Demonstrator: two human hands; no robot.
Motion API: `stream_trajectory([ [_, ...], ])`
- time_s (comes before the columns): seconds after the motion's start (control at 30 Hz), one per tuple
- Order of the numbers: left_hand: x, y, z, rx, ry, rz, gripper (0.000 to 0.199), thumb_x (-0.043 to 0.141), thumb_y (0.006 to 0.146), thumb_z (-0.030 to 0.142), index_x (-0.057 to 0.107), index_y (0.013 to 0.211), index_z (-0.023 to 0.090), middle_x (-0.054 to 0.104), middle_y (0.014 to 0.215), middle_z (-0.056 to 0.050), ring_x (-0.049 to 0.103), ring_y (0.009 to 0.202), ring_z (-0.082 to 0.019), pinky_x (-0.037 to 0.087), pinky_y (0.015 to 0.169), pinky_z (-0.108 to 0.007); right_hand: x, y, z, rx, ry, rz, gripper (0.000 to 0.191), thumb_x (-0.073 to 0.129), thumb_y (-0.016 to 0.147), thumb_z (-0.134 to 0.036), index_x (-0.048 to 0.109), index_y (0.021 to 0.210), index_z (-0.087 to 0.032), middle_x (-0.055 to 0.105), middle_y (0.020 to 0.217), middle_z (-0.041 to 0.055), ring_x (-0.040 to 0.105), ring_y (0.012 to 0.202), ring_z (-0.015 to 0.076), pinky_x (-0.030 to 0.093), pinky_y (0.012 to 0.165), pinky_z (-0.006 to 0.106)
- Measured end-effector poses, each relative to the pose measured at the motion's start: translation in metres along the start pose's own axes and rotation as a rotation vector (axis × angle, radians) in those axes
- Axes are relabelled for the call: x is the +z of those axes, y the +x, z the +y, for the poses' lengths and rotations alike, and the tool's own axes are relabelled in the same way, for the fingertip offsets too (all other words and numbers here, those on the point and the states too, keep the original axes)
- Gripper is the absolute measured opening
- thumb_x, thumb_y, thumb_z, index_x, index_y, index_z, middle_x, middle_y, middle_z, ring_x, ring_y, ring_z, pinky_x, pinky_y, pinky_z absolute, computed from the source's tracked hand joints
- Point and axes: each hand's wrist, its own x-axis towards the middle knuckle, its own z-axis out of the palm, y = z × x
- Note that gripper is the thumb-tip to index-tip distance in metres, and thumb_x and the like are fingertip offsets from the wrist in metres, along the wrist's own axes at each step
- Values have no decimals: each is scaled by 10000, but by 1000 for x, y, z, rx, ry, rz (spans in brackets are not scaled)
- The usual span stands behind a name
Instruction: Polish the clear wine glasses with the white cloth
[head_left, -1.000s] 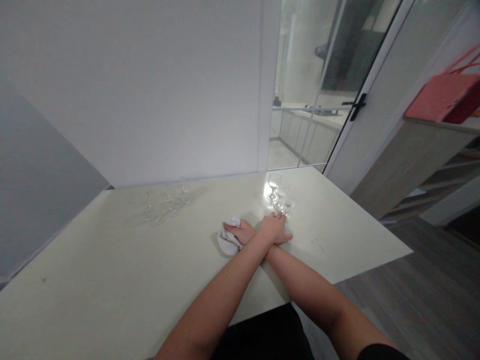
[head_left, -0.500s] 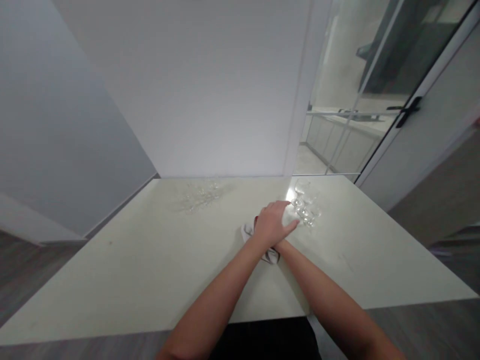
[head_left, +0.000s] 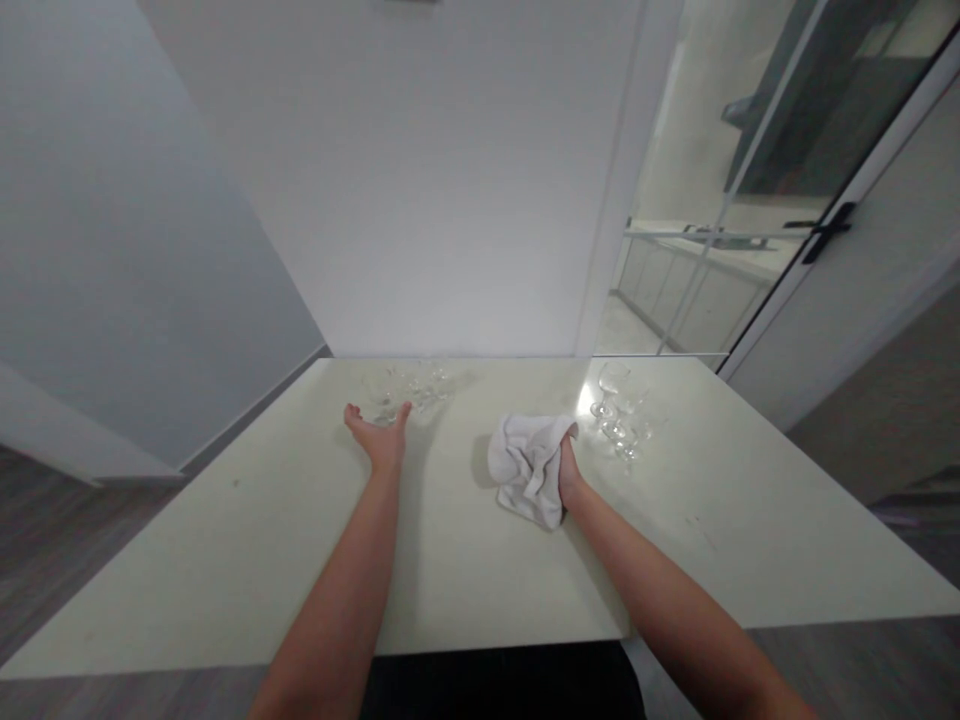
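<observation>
My left hand (head_left: 381, 437) reaches forward on the left with thumb and fingers apart, in front of a cluster of clear glasses (head_left: 424, 385) lying near the table's far edge. Whether its fingertips touch a glass I cannot tell. My right hand (head_left: 570, 475) grips a white cloth (head_left: 529, 465) by its right side, near the middle of the table; the cloth bunches up and covers most of its fingers. Just beyond and to the right of that hand is a second group of clear stemmed glasses (head_left: 616, 415), their outlines faint against the pale top.
The pale table (head_left: 300, 560) meets a white wall panel (head_left: 450, 200) at its far edge. Glazed panes at the back right show a kitchen counter behind. A door with a black handle (head_left: 829, 232) stands at the right.
My left hand has moved away from above my right hand and the cloth, leftward to the left glasses. The cloth, mostly covered before, now shows spread out in my right hand.
</observation>
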Motion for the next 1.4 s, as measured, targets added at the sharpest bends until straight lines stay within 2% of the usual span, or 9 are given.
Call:
stream_trajectory([
  [0.23,8,5,-7,-43,30,-105,664,718,663,324,384,1219,181,593,1069,-76,559,1040,-202,384,950,-356,-4,1,-1,32,30,22,751,225,770,-749,682,877,-162,709,823,145,637,985,265,523,832,396],
  [0.43,5,5,-7,-71,-19,-57,276,576,766,221,478,1017,160,529,815,3,531,744,-113,426,762,-260,-2,1,-1,32,35,33,708,259,793,-710,674,911,-149,714,840,140,639,997,254,516,850,384],
  [0.6,3,3,-3,-68,-148,55,297,452,850,227,372,1124,146,465,784,22,488,660,-83,413,695,-214,2,-1,-3,23,35,22,703,284,788,-710,675,908,-137,713,845,147,636,1002,259,510,859,387],
  [0.77,-1,-2,6,18,-161,69,297,476,848,270,376,1104,156,449,867,-5,491,758,-94,407,747,-219,1,-2,-3,37,39,12,737,234,787,-727,673,905,-147,712,844,146,637,993,263,506,861,400],
  [0.93,-5,-12,41,145,-237,76,316,494,839,292,371,1095,154,446,906,-26,488,771,-96,410,741,-225,-2,-1,-3,36,102,22,755,218,773,-748,674,926,-165,716,861,131,630,1005,265,502,867,398],
  [1.0,-6,-21,62,192,-318,-32,354,534,817,312,355,1086,168,454,872,-12,489,730,-89,417,706,-219,-2,-1,-4,22,132,23,754,222,766,-757,667,959,-179,717,882,119,629,1006,264,500,871,400],
  [1.17,-5,-72,106,106,-447,-617,378,579,790,401,350,1027,217,495,784,33,483,589,-63,410,556,-182,-3,1,-6,-12,177,29,725,256,766,-750,646,1012,-190,719,898,95,635,986,256,504,855,392],
  [1.3,-2,-115,116,-8,-371,-1270,384,555,790,488,450,1022,200,500,659,58,432,438,-47,346,434,-169,-2,2,-10,-2,173,-43,728,275,748,-762,656,945,-174,718,812,95,654,904,264,523,790,389],
  [1.4,0,-131,114,-119,-364,-1538,437,494,809,549,503,1010,161,528,611,40,443,403,-53,328,410,-171,0,-1,-12,54,205,-164,727,308,710,-784,663,836,-162,707,728,106,664,808,278,535,707,392],
])
